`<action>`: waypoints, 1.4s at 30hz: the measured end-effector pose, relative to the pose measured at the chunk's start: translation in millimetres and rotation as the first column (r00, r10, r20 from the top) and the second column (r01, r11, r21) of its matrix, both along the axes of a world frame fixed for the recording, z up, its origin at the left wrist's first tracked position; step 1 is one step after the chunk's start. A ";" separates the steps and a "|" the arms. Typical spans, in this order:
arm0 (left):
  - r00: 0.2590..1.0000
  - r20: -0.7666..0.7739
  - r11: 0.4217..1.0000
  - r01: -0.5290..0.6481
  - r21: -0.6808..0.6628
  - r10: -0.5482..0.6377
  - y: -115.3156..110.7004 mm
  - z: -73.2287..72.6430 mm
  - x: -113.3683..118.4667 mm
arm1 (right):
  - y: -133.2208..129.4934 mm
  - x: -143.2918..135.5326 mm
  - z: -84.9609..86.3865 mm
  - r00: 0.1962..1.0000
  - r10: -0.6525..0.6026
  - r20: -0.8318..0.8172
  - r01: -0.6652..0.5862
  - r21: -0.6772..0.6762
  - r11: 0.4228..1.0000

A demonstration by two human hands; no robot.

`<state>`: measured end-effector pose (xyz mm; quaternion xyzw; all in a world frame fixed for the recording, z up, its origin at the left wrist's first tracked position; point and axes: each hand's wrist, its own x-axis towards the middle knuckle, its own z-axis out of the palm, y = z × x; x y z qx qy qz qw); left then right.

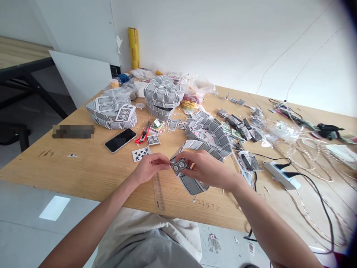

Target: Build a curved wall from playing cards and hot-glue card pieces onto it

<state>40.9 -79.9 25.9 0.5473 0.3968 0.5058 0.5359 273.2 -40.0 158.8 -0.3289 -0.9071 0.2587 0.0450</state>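
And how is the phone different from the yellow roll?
The phone lies flat, but the yellow roll stands up. The phone is a thin black slab; the roll is a round yellow tube. The phone is nearer you; the roll is at the back. Neither is in your hands.

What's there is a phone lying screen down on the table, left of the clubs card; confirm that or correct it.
Wrong on one point: the head view shows the phone screen up. It does lie on the table, left of the clubs card.
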 end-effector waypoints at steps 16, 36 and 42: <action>0.991 0.107 0.995 -0.076 -0.063 0.083 7.2 4.4 18.0 | -0.8 9.0 7.1 1.000 -0.020 -0.007 0.020 -0.022 1.000; 0.996 0.093 0.996 -0.004 -0.087 0.013 -18.6 7.7 32.0 | 4.8 4.3 -11.0 0.999 -0.043 0.004 0.043 0.014 0.999; 0.980 0.148 0.979 -0.110 -0.169 0.136 -25.4 9.2 49.6 | 1.3 -0.2 -16.8 0.997 -0.072 -0.028 0.072 0.012 0.997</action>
